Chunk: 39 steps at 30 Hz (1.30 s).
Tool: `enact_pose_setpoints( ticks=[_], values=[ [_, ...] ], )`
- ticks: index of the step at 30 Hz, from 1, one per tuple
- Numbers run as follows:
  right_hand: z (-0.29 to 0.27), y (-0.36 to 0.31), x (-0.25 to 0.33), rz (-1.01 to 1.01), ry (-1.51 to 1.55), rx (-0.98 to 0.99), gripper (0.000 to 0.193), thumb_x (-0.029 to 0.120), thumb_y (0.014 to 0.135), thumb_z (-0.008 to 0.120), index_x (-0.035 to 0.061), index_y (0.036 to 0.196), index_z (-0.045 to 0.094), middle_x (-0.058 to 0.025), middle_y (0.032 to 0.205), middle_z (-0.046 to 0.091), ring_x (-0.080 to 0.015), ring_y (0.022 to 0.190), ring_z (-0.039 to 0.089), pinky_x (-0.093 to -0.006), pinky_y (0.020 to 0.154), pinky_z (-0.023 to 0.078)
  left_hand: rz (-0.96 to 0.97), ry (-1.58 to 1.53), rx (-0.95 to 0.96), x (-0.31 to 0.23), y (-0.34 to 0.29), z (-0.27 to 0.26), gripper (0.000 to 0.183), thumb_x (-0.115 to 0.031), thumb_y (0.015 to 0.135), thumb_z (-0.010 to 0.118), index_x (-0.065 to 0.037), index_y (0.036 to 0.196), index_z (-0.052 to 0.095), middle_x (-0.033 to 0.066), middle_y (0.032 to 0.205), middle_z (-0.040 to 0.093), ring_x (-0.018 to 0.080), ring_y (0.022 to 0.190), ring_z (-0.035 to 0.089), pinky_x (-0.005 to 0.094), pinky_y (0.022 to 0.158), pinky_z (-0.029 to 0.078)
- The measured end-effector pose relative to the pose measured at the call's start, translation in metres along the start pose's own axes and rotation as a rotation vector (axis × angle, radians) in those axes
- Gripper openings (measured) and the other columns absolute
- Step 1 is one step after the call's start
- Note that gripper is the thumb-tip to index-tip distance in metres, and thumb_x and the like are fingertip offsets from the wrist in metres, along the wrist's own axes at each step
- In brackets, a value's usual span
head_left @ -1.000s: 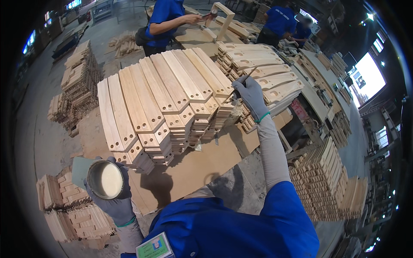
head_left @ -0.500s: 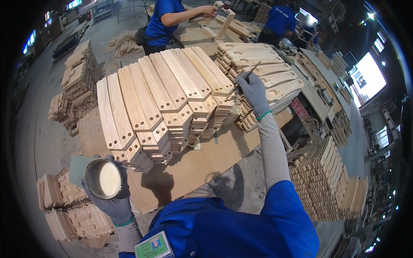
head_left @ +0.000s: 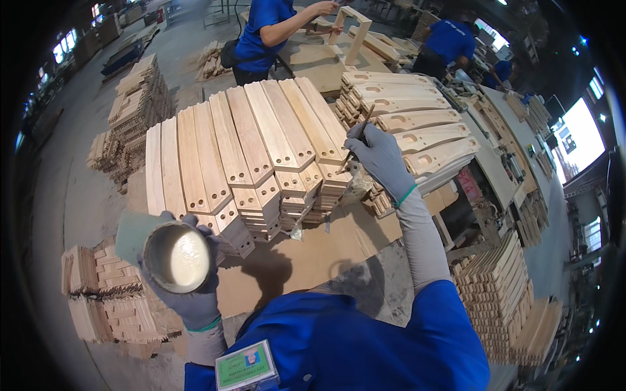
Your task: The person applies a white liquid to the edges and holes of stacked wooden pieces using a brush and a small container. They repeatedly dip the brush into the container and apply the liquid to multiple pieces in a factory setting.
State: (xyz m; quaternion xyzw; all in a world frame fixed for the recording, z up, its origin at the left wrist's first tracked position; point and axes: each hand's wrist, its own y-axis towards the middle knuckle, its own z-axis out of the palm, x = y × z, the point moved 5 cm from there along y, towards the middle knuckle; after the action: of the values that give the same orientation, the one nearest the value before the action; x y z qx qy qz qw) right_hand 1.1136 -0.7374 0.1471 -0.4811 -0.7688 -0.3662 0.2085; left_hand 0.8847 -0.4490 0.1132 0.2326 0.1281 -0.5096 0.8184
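Observation:
My left hand (head_left: 189, 305), in a grey glove, is closed around a round cup (head_left: 149, 259) of creamy, glue-like liquid. The cup covers the near left corner of a stack of pale wooden slats (head_left: 241, 130). These slats have angled ends with paired round holes. Also gloved in grey, my right hand (head_left: 381, 156) pinches a thin stick (head_left: 369, 115). Its lower tip is at the holed end of the rightmost slat, but I cannot tell whether it touches. Whether the far end carries bristles is unclear.
Curved slotted wooden parts (head_left: 433, 140) are stacked right of the slats. Cardboard (head_left: 313, 254) lies in front. More wood piles stand at lower left (head_left: 117, 300) and lower right (head_left: 495, 293). Beyond the stacks, a person in blue (head_left: 264, 32) handles a wooden frame (head_left: 355, 39).
The view has shifted, moving the scene in the picture. My left hand has brought the cup rightward over the stack's near left corner. The right hand still holds the stick by the rightmost slat's end.

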Motion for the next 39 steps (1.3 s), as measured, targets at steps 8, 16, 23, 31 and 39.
enact_pose_setpoints(
  ticks=[8,16,23,31,39],
  values=[
    [0.003,0.007,-0.014,0.066,0.300,0.137,0.019,0.015,0.081,0.068,-0.0035,0.078,0.062,-0.0061,0.065,0.062,-0.0118,0.058,0.061,-0.0264,0.054,0.048,-0.038,0.029,-0.080,0.065,0.018,0.020,0.069,-0.050,0.096,0.038,0.001,0.143,0.029,0.0307,0.131,0.043,0.0386,0.114,0.050,0.0515,0.101,0.043],
    [-0.050,-0.021,0.015,0.033,0.723,0.060,0.007,-0.001,0.079,0.066,-0.0057,0.084,0.065,-0.0132,0.092,0.066,-0.0140,0.073,0.064,-0.0246,0.065,0.052,0.025,0.261,-0.219,0.101,0.032,0.005,0.063,-0.047,0.096,0.037,-0.001,0.139,0.033,0.0263,0.131,0.046,0.0382,0.118,0.050,0.0513,0.101,0.043],
    [-0.023,-0.080,0.060,-0.114,0.996,0.399,0.006,-0.004,0.083,0.064,-0.0003,0.087,0.065,-0.0178,0.095,0.066,-0.0220,0.084,0.066,-0.0316,0.074,0.055,-0.078,0.253,-0.072,0.133,0.036,0.022,0.069,-0.050,0.096,0.031,0.000,0.143,0.027,0.0263,0.133,0.045,0.0355,0.118,0.052,0.0465,0.101,0.043],
    [-0.010,-0.118,0.066,0.020,1.108,0.359,0.006,-0.008,0.080,0.065,-0.0054,0.085,0.066,-0.0167,0.087,0.068,-0.0273,0.095,0.067,-0.0335,0.077,0.056,0.132,0.173,-0.064,0.125,0.036,0.038,0.069,-0.051,0.095,0.027,-0.005,0.145,0.026,0.0256,0.135,0.044,0.0360,0.120,0.050,0.0521,0.100,0.044],
    [-0.030,-0.057,0.046,-0.086,1.096,0.080,0.004,-0.001,0.089,0.057,-0.0049,0.089,0.059,-0.0148,0.087,0.064,-0.0184,0.076,0.066,-0.0307,0.069,0.056,0.169,0.752,-0.208,0.120,0.022,0.031,0.055,-0.048,0.096,0.037,-0.004,0.127,0.047,0.0171,0.123,0.055,0.0308,0.112,0.057,0.0476,0.097,0.047]
  ],
)
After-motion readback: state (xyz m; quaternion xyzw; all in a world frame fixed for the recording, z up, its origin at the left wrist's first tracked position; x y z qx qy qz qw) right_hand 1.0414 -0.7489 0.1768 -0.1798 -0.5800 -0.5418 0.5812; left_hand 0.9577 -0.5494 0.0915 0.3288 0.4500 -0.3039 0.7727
